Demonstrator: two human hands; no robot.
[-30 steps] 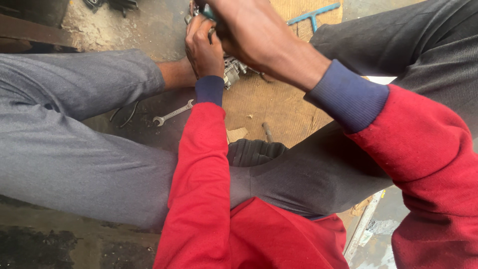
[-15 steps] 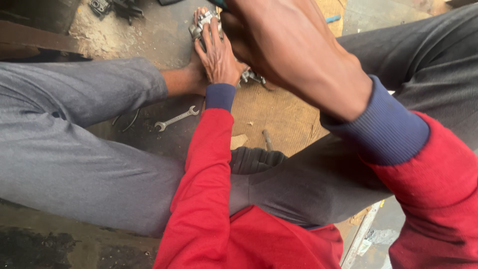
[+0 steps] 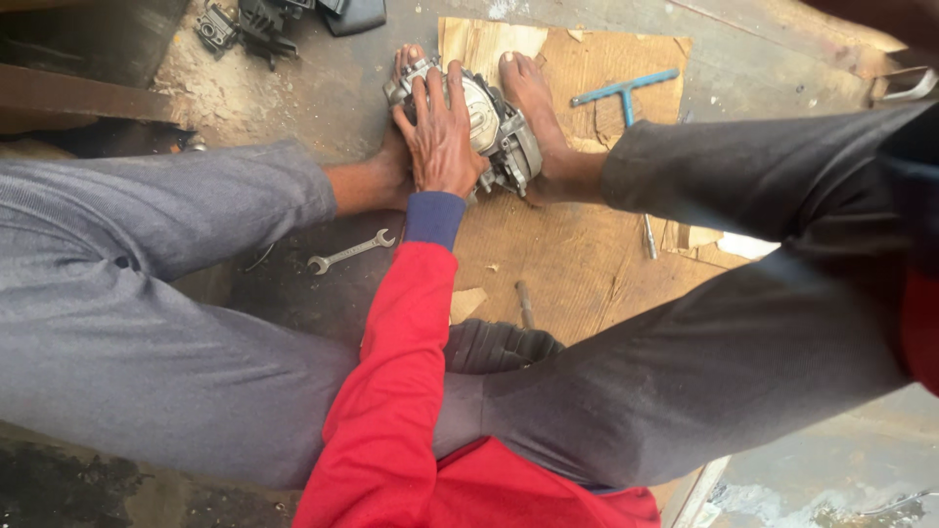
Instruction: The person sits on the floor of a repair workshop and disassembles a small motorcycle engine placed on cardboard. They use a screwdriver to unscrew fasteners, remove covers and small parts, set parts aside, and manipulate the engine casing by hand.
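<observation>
Engine part (image 3: pixel 494 127), grey metal, sits on brown cardboard (image 3: pixel 577 264) between two bare feet, its long axis running far-left to near-right. An open-end wrench (image 3: pixel 350 252) lies near-left on the floor; a blue T-handle tool (image 3: pixel 622 93) lies far-right. Left hand (image 3: pixel 440 137) rests flat and open on the part's left side. Right hand is out of view.

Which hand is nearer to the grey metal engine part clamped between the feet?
Left. The left hand lies flat on the grey metal engine part; the right hand is out of the picture, only its sleeve showing at the right edge.
</observation>
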